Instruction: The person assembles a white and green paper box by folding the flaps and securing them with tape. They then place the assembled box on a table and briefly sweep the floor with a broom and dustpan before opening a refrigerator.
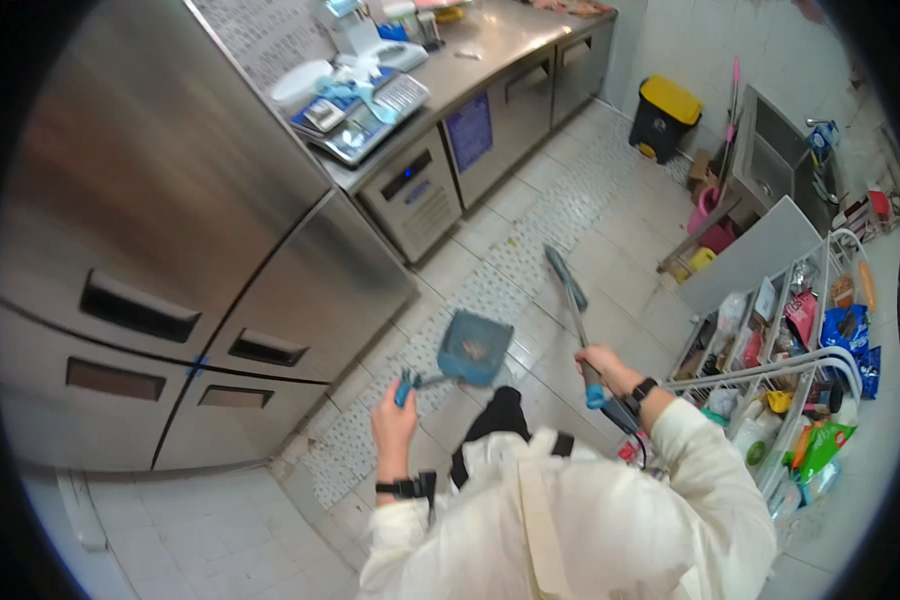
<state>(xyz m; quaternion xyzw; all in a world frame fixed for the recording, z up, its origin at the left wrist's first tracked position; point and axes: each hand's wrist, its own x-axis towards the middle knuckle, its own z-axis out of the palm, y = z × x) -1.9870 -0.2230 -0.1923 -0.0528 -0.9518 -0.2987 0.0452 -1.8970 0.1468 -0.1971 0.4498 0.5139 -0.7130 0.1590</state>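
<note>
My left hand (395,418) is closed around the handle of a blue-grey dustpan (462,345). Some light brown debris (473,350) lies in its pan, which is low over the tiled floor ahead of my feet; whether it touches the floor I cannot tell. In my right hand (608,366) is the grey and blue handle of a broom (574,300). The broom's blue-grey head (566,277) points away from me, to the right of the dustpan and apart from it. Its bristles are hard to make out.
A steel refrigerator (170,230) stands at left, beside a steel counter (490,60) bearing a scale (365,115). Farther off is a black bin with a yellow lid (668,105). A sink (780,150) and a white wire rack (770,350) full of packages line the right.
</note>
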